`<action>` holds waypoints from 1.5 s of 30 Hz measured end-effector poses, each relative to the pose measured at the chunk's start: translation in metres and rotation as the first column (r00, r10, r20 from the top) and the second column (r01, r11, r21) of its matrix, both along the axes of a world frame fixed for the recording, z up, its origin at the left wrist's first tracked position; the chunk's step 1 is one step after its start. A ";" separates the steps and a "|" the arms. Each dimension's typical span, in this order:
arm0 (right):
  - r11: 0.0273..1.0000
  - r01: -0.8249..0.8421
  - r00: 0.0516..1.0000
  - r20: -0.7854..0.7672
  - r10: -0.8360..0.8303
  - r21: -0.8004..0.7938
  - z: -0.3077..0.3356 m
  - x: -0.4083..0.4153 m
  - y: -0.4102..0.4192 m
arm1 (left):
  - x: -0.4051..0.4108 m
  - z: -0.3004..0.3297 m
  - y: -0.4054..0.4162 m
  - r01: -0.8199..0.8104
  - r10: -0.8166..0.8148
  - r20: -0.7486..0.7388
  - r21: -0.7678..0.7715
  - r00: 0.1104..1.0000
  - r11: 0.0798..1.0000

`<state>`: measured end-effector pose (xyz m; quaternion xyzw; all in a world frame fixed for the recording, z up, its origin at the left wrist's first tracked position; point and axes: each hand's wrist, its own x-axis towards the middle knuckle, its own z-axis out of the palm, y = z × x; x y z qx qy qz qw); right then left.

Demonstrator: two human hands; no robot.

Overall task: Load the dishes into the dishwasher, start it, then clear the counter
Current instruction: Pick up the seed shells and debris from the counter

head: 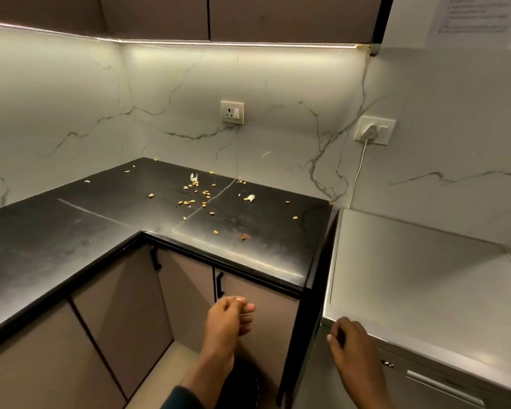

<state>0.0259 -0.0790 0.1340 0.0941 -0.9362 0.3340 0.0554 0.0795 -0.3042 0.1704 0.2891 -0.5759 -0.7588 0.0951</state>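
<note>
Right hand [348, 338] at dishwasher [419, 290] (shut)

Black counter [71, 231] flecked with yellow-tan scraps [189, 202], white grey-veined marble backsplash [278, 137], taupe cabinet doors [124, 314], silver-grey dishwasher [410, 276], white socket [232, 111].

Dishwasher [425, 290]: front and handle cut off at the lower right edge; display reading too small to tell.
Notice [475, 16] (far right wall): text blurred.
Scattered bits [195, 196] on counter [71, 231]: kind indeterminable.
Left hand [227, 323]: fingertip contents unclear.
</note>
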 end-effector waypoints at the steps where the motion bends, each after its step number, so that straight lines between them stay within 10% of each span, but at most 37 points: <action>1: 1.000 -0.030 0.999 -0.016 0.030 -0.008 0.000 0.000 -0.008 | 0.000 -0.001 -0.006 -0.041 0.039 0.023 0.096 0.999 0.995; 7: 0.988 -0.147 0.985 -0.101 0.141 -0.053 -0.003 -0.052 -0.065 | -0.028 0.004 -0.057 -0.171 0.145 0.092 0.453 0.985 0.875; 24: 0.916 -0.386 0.922 0.022 0.386 0.110 -0.049 -0.294 -0.276 | -0.161 -0.042 -0.169 -0.241 0.110 0.246 0.603 0.963 0.761; 45: 0.923 -0.111 0.982 -0.103 0.159 0.368 -0.045 -0.257 -0.315 | -0.276 -0.056 -0.252 0.103 -0.302 0.198 0.655 0.933 0.749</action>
